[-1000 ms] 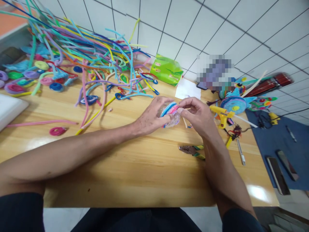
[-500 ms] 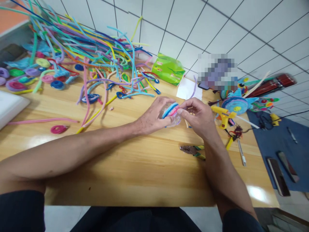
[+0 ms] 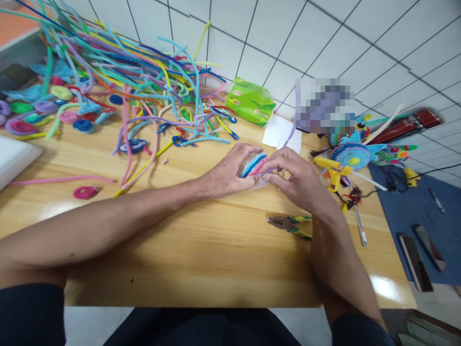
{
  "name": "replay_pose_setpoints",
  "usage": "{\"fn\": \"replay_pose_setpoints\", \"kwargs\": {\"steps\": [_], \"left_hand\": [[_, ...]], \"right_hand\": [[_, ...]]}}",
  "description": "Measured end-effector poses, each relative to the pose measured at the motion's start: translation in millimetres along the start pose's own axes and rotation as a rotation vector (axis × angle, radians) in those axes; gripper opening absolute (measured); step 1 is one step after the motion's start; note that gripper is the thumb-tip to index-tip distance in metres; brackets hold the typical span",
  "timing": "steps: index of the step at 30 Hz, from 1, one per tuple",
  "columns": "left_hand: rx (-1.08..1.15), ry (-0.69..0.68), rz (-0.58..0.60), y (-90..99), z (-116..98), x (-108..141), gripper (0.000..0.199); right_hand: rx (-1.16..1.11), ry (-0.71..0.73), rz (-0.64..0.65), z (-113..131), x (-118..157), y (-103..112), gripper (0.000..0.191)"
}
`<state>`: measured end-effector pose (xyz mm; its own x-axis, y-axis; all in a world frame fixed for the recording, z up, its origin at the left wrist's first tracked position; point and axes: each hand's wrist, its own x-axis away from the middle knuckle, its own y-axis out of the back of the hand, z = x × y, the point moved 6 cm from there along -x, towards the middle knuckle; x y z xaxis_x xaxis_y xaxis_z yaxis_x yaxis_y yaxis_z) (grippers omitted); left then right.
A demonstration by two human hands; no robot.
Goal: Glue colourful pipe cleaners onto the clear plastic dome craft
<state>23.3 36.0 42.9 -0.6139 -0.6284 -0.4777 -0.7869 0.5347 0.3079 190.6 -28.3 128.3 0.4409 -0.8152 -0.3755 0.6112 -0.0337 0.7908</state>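
holding a rounded clear plastic piece (image 3: 253, 166), banded in fuzzy light blue, dark blue and pink, in the left hand (image 3: 228, 171), with thumb in front and fingers curled over the far side. keeping that piece between both hands, over the middle of a pale varnished wooden tabletop (image 3: 216, 254). bringing the right hand (image 3: 288, 178) to the right end of the piece, with thumb and forefinger in a narrow pinch; cannot tell for certain what lies between those fingertips. showing a long thin fuzzy lilac stem (image 3: 296, 120) from behind the right hand, rising past a flat white sheet of paper (image 3: 273, 130).

near the right wrist, showing metal pliers with yellow-and-green handles (image 3: 286, 224), lying flat, and a yellow plastic glue gun (image 3: 333, 172) just beside a round light blue fuzzy fish shape with a yellow centre (image 3: 344, 154). beyond the hands, against the white tiled wall (image 3: 273, 43), showing a shiny green plastic packet (image 3: 250, 102). to the left, showing a tangled heap of many-coloured fuzzy stems (image 3: 144, 65) and, nearer, a small dark pink fuzzy coil (image 3: 84, 192) on the wood.
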Motion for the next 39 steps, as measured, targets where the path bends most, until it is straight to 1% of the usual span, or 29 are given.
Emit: {"fn": "replay_pose_setpoints", "kwargs": {"steps": [5,11,16,18,23,26,29,34,39], "left_hand": [[0.007,0.028,-0.003,-0.7,-2,-2,0.069],[-0.001,0.007,0.016,-1.5,-4,-3,0.067],[-0.029,0.02,0.032,-1.5,1,-4,0.066],[-0.031,0.014,0.033,-1.9,2,-4,0.064],[-0.022,0.003,0.028,-2.5,2,-3,0.063],[-0.021,0.007,0.026,-2.3,2,-3,0.063],[-0.023,0.009,0.027,-2.2,2,-3,0.063],[-0.017,-0.003,0.024,-2.0,0,-3,0.062],[-0.032,-0.043,0.013,-3.4,-2,-2,0.059]], "right_hand": [[0.017,0.016,0.013,-2,1,0,0.022],[0.04,-0.013,0.051,-2,1,1,0.02],[0.014,-0.01,-0.009,-2,0,5,0.018],[0.001,-0.031,-0.035,-5,0,7,0.014],[0.018,-0.147,-0.063,-13,-1,9,0.005],[0.031,-0.177,-0.054,-15,-2,9,0.006],[0.029,-0.177,-0.047,-15,-2,8,0.008],[0.013,-0.201,-0.064,-16,-1,7,0.007],[-0.079,-0.264,-0.079,-20,-1,6,0.004]]}}
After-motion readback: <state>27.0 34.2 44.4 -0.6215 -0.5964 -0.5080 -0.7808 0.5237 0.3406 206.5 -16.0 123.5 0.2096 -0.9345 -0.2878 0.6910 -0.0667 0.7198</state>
